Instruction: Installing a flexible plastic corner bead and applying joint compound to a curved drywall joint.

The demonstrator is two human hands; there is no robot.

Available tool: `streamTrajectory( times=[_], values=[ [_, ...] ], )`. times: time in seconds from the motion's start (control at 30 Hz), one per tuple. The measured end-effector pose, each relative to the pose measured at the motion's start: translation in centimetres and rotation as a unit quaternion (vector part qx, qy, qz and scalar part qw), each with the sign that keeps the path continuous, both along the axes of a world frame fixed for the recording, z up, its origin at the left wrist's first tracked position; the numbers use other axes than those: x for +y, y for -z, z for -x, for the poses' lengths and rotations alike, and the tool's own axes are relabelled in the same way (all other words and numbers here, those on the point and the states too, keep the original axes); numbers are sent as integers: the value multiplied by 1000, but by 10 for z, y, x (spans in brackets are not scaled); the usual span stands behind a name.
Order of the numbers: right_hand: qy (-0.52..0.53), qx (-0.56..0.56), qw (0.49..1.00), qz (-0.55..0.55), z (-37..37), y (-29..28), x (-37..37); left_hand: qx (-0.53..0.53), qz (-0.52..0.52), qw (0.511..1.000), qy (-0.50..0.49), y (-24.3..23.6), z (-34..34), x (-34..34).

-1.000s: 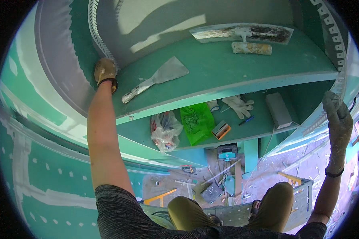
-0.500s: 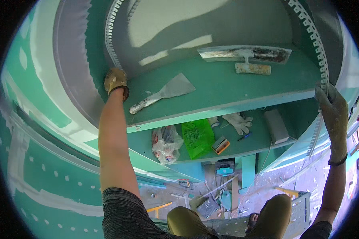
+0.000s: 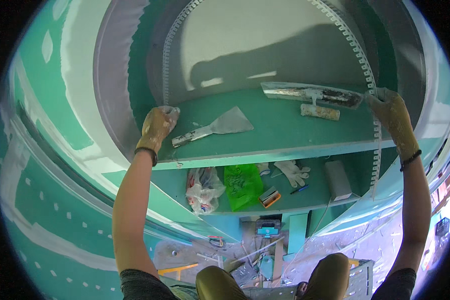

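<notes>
A white notched plastic arch bead bends around the opening of a rounded niche, its right-hand run passing down along the niche's right side. My left hand, in a stained work glove, is closed at the bead's lower left end, just above the green shelf. My right hand, also gloved, pinches the bead on the right; its free tail hangs below that hand, past the shelf's front edge. A putty knife lies near my left hand. A wide plastering blade with a crusted handle rests nearer my right hand.
The lower shelf holds a clear plastic bag, a green bag, a small open box, white gloves, a blue pen and a grey block. Below, offcuts and a toolbox litter the floor beside a platform.
My right hand has drawn inward to the left with the bead, whose arch now sits narrower. My left hand has turned and sits slightly lower in view. The whole view has shifted.
</notes>
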State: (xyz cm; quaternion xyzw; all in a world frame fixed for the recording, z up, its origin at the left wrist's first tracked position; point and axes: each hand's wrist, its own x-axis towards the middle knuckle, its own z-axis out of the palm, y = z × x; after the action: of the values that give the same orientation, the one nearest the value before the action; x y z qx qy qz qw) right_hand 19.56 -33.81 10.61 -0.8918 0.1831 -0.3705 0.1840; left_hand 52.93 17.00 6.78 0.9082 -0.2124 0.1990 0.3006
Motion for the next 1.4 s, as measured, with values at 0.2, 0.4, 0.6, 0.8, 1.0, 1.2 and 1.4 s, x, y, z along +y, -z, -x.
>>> streamTrajectory(
  times=[0.2, 0.4, 0.6, 0.8, 1.0, 1.2, 1.4],
  values=[
    [-50, 16, 981, 185, -45, -24, -16, -15, 26, 1000, 3, -3, 43, 32],
    [-164, 45, 974, 150, -75, -41, -91, 35, 42, 998, -18, 4, 37, 36],
    [-8, 127, 990, 52, -87, -75, -51, -10, -1, 1000, 4, 11, 34, 44],
    [52, 52, 922, 381, -105, -76, -85, -43, 8, 999, 29, 17, 32, 45],
    [68, 48, 878, 470, -73, -105, -97, -3, 22, 996, 84, 11, 29, 44],
    [221, 190, 919, 267, -55, -122, 17, 17, 20, 999, 23, 7, 39, 34],
    [248, 270, 823, 434, -60, -118, -11, 15, 2, 1000, 22, 7, 33, 39]
  ],
)
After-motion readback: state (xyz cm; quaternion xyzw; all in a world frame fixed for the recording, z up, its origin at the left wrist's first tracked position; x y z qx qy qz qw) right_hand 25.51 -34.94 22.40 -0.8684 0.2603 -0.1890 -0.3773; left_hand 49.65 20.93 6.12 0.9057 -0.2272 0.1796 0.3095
